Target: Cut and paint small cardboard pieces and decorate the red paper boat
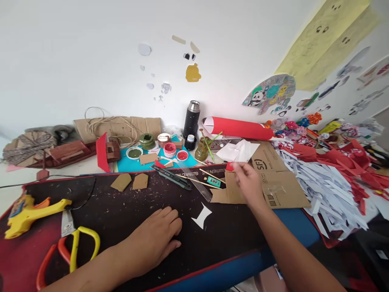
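Observation:
My right hand (247, 182) is raised over the flattened cardboard box (273, 180), thumb and fingers pinched on a small red piece (230, 166), perhaps paper. Its far side is partly hidden by the fingertips. My left hand (159, 231) rests on the dark mat (121, 227) with fingers curled together and nothing visible in them. A white paper cutout (202, 215) with curved-in sides lies between the two hands. Beyond it are a clear ruler (199, 184), a utility knife (172, 177) and a small green-labelled tube (212, 181) among thin sticks.
Scissors (73, 243) and a yellow glue gun (33, 215) lie at left. Two cardboard pieces (140, 181) sit mid-mat. Behind stand a model boat (73, 152), paint pots (169, 150), a black flask (192, 119) and a red paper roll (240, 127). White paper strips (328, 182) heap at right.

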Tool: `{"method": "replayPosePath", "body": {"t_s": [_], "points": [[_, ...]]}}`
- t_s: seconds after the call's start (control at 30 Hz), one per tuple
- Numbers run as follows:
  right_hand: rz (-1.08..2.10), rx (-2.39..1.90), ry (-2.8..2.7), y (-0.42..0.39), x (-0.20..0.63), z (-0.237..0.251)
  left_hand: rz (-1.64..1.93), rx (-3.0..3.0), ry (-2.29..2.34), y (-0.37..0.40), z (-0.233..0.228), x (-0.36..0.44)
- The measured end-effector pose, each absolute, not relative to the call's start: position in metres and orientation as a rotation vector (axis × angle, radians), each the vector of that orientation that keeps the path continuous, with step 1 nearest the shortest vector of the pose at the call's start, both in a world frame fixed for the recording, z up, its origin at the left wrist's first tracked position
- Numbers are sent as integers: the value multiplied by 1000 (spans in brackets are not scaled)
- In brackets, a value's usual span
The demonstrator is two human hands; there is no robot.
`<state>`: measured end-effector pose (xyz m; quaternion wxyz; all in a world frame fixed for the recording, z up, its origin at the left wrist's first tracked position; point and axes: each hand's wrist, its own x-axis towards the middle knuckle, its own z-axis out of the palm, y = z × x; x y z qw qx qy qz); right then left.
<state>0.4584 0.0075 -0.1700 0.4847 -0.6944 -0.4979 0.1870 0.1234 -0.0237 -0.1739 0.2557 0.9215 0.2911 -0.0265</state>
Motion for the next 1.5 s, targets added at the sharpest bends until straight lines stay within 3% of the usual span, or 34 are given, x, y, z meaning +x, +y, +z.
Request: {"method": "replayPosePath", "body": {"t_s": [0.13,0.37,0.83,1.03,1.17,1.33,1.5], "points": [[616,-1736,-1600,-26,414,-171,-65,2540,791,-25,-173,125],[374,-2076,-2121,-25,383,-167,35,2480,804,-32,-178,113],[233,-2357,-2133,-19,372,-173,55,2418,853,-48,-178,81],[193,-2264,-2089,-21,373,-182,57,2356,873,-52,-181,75],[154,-2225,-2036,-22,376,-185,262,1916,840,-52,-163,71],[136,-2206,-1967,-24,383,-186,911,773,550,-59,-109,79],[146,-2175,-1966,-32,389,-198,929,483,259,-86,-56,92]]}}
